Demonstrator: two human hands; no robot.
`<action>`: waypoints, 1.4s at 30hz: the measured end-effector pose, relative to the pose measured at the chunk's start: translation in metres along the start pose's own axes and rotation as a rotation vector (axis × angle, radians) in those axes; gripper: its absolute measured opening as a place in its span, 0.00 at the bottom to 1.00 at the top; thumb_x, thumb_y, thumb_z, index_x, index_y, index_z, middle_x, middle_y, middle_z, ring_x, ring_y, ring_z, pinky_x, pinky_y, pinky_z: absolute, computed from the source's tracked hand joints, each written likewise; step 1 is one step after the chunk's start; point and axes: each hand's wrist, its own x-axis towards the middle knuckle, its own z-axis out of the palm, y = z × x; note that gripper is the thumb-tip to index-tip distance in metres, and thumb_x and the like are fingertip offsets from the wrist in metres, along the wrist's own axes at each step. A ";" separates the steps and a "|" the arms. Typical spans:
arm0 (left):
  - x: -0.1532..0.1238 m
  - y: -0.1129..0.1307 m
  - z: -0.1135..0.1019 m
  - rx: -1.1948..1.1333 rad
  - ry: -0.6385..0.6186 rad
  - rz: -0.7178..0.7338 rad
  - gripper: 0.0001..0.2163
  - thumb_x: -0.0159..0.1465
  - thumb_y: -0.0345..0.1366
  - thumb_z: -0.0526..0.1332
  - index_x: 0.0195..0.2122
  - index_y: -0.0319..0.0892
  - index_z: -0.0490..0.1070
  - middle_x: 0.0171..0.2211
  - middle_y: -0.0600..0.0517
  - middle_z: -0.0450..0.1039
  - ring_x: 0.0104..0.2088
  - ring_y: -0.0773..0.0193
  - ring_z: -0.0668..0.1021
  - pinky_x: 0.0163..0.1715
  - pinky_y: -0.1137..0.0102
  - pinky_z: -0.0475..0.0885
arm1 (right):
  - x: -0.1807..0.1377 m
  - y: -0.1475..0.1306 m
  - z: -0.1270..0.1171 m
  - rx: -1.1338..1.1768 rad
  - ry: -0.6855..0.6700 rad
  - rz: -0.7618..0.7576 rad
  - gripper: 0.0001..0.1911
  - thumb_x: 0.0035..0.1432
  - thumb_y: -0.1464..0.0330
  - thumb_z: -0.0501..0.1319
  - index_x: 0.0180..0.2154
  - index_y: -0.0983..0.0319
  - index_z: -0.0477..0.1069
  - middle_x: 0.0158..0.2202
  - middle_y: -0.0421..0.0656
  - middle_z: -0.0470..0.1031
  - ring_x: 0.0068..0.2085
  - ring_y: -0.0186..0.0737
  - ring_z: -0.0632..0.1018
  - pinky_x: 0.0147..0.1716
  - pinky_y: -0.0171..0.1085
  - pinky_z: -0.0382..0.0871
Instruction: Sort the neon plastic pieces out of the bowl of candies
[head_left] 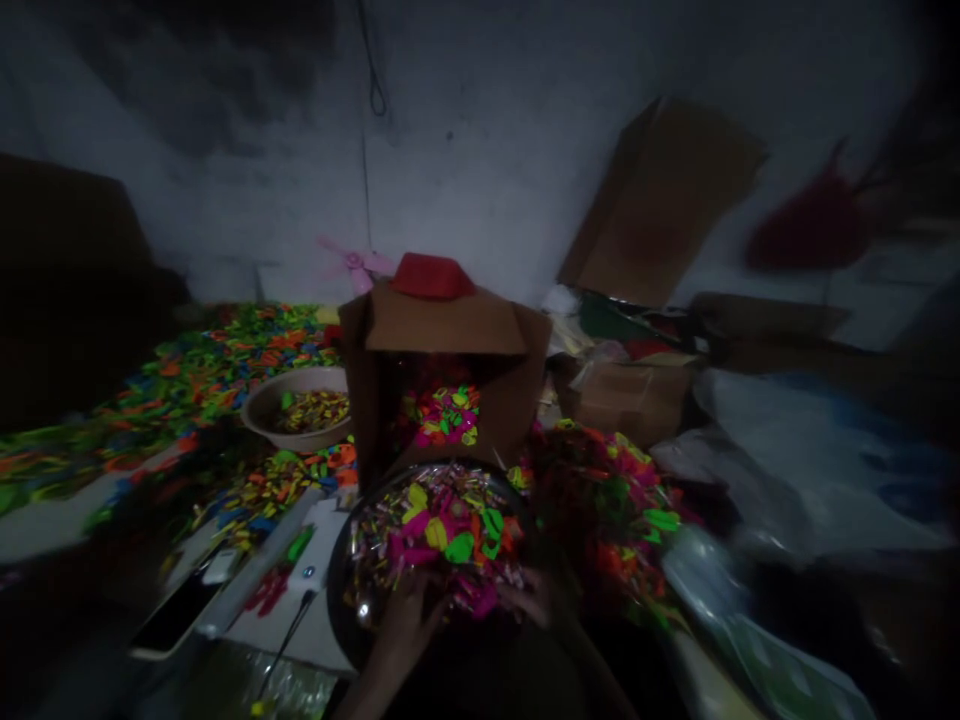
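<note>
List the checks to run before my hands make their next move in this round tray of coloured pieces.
1. Left hand and right hand on the coloured pieces in the round tray: ok.
2. Hold on any piece: cannot tell, too dark.
3. Cardboard box behind the tray, open toward it: ok.
4. Beige bowl upright, apart from the tray: ok.
5. Phone left of the tray, apart: ok.
6. Light: not ok, dim and blurred.

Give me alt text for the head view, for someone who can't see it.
Both hands, left hand and right hand, rest on a heap of bright plastic pieces in a dark round basin in a dim room. Behind it stands an open cardboard box holding more pieces, with a beige bowl to its left.
</note>
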 end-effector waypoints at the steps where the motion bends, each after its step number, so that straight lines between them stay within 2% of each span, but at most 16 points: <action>1: 0.002 -0.012 0.003 0.010 -0.035 0.022 0.09 0.56 0.35 0.67 0.36 0.38 0.72 0.38 0.47 0.76 0.42 0.56 0.78 0.41 0.61 0.75 | 0.006 0.005 0.007 0.024 -0.057 0.017 0.15 0.60 0.59 0.58 0.34 0.66 0.70 0.27 0.37 0.71 0.26 0.30 0.72 0.27 0.32 0.69; 4: 0.017 -0.035 0.015 0.047 -0.087 0.059 0.16 0.52 0.34 0.67 0.43 0.39 0.70 0.46 0.41 0.73 0.48 0.49 0.75 0.46 0.56 0.72 | 0.023 0.014 0.021 0.119 -0.165 0.035 0.19 0.52 0.55 0.61 0.32 0.66 0.69 0.19 0.33 0.66 0.19 0.28 0.66 0.21 0.31 0.62; 8: 0.033 -0.049 0.025 0.076 -0.137 0.095 0.21 0.53 0.28 0.63 0.49 0.39 0.66 0.52 0.40 0.68 0.52 0.48 0.72 0.48 0.56 0.70 | 0.037 0.016 0.027 0.231 -0.191 0.003 0.29 0.45 0.50 0.63 0.42 0.64 0.68 0.28 0.37 0.73 0.21 0.30 0.68 0.21 0.32 0.62; 10: 0.034 -0.052 0.023 0.076 -0.144 0.102 0.19 0.56 0.28 0.60 0.50 0.40 0.65 0.51 0.40 0.69 0.50 0.50 0.74 0.46 0.57 0.71 | 0.039 0.015 0.028 0.249 -0.199 -0.016 0.28 0.45 0.50 0.63 0.42 0.64 0.69 0.28 0.38 0.74 0.22 0.31 0.68 0.22 0.32 0.62; 13: 0.031 -0.050 0.011 0.055 -0.141 0.118 0.13 0.58 0.30 0.59 0.46 0.41 0.67 0.43 0.42 0.74 0.45 0.51 0.77 0.43 0.58 0.73 | 0.036 0.011 0.029 0.248 -0.154 -0.042 0.24 0.47 0.51 0.63 0.38 0.64 0.72 0.28 0.39 0.75 0.27 0.35 0.72 0.27 0.33 0.65; 17: 0.022 -0.029 -0.010 -0.010 -0.151 0.170 0.09 0.57 0.34 0.63 0.40 0.41 0.70 0.39 0.44 0.76 0.43 0.49 0.77 0.45 0.53 0.71 | 0.020 -0.008 0.030 0.230 -0.037 -0.081 0.21 0.49 0.53 0.63 0.34 0.65 0.73 0.31 0.41 0.77 0.35 0.41 0.75 0.37 0.36 0.68; 19: 0.018 -0.012 -0.020 -0.064 -0.184 0.217 0.13 0.57 0.34 0.64 0.44 0.43 0.69 0.42 0.47 0.76 0.45 0.52 0.77 0.47 0.57 0.71 | 0.007 -0.024 0.030 0.248 -0.033 -0.101 0.20 0.52 0.55 0.62 0.39 0.65 0.73 0.36 0.43 0.78 0.40 0.44 0.76 0.42 0.38 0.69; 21: 0.014 0.008 -0.030 -0.139 -0.226 0.243 0.20 0.58 0.33 0.63 0.51 0.46 0.63 0.46 0.50 0.75 0.47 0.58 0.77 0.48 0.63 0.72 | -0.006 -0.040 0.030 0.281 -0.065 -0.143 0.21 0.54 0.58 0.62 0.45 0.64 0.71 0.44 0.45 0.77 0.46 0.44 0.76 0.48 0.40 0.67; 23: 0.010 0.026 -0.039 -0.264 -0.292 0.236 0.25 0.58 0.30 0.62 0.57 0.48 0.57 0.50 0.51 0.73 0.48 0.61 0.76 0.48 0.67 0.72 | -0.016 -0.053 0.031 0.281 -0.094 -0.201 0.20 0.54 0.62 0.62 0.47 0.63 0.69 0.47 0.45 0.76 0.48 0.43 0.75 0.50 0.41 0.67; 27: 0.002 0.043 -0.055 -0.407 -0.405 0.251 0.31 0.57 0.25 0.60 0.60 0.50 0.54 0.53 0.50 0.70 0.50 0.61 0.75 0.49 0.68 0.71 | -0.027 -0.066 0.034 0.181 -0.099 -0.260 0.17 0.53 0.64 0.61 0.45 0.64 0.70 0.43 0.46 0.77 0.44 0.43 0.77 0.46 0.41 0.70; 31: -0.006 0.039 -0.065 -0.282 -0.303 0.308 0.29 0.57 0.28 0.62 0.59 0.52 0.58 0.52 0.49 0.69 0.53 0.57 0.71 0.55 0.59 0.65 | -0.034 -0.072 0.033 0.105 -0.053 -0.247 0.19 0.52 0.62 0.61 0.45 0.64 0.69 0.42 0.47 0.77 0.43 0.45 0.77 0.47 0.42 0.69; 34: -0.010 0.036 -0.074 -0.292 -0.179 0.281 0.26 0.57 0.32 0.64 0.57 0.50 0.61 0.51 0.47 0.69 0.54 0.54 0.70 0.56 0.55 0.63 | -0.036 -0.071 0.032 0.173 0.022 -0.164 0.16 0.51 0.60 0.62 0.39 0.63 0.71 0.36 0.45 0.77 0.39 0.43 0.76 0.43 0.40 0.70; 36: -0.011 0.036 -0.082 -0.363 -0.148 0.246 0.22 0.58 0.35 0.65 0.54 0.48 0.64 0.53 0.46 0.68 0.54 0.53 0.69 0.55 0.56 0.64 | -0.036 -0.066 0.033 0.305 0.081 -0.099 0.14 0.48 0.59 0.64 0.32 0.62 0.69 0.29 0.41 0.73 0.33 0.38 0.74 0.37 0.37 0.70; 38: -0.011 0.038 -0.091 -0.450 -0.189 0.246 0.16 0.58 0.37 0.65 0.48 0.47 0.69 0.53 0.46 0.68 0.54 0.53 0.70 0.54 0.57 0.65 | -0.035 -0.062 0.034 0.425 0.105 -0.065 0.16 0.44 0.59 0.67 0.24 0.61 0.63 0.22 0.35 0.66 0.25 0.32 0.69 0.27 0.33 0.67; 40: -0.011 0.041 -0.097 -0.515 -0.242 0.252 0.10 0.59 0.38 0.64 0.42 0.46 0.71 0.50 0.47 0.71 0.51 0.55 0.72 0.52 0.60 0.67 | -0.035 -0.061 0.034 0.470 0.064 -0.045 0.18 0.43 0.59 0.67 0.22 0.60 0.59 0.18 0.33 0.60 0.20 0.29 0.64 0.19 0.30 0.60; 42: -0.010 0.044 -0.099 -0.538 -0.243 0.239 0.07 0.60 0.38 0.62 0.40 0.46 0.71 0.44 0.48 0.73 0.47 0.57 0.74 0.48 0.64 0.69 | -0.035 -0.065 0.032 0.450 0.018 -0.042 0.15 0.46 0.59 0.65 0.26 0.61 0.64 0.20 0.34 0.65 0.21 0.30 0.67 0.19 0.30 0.62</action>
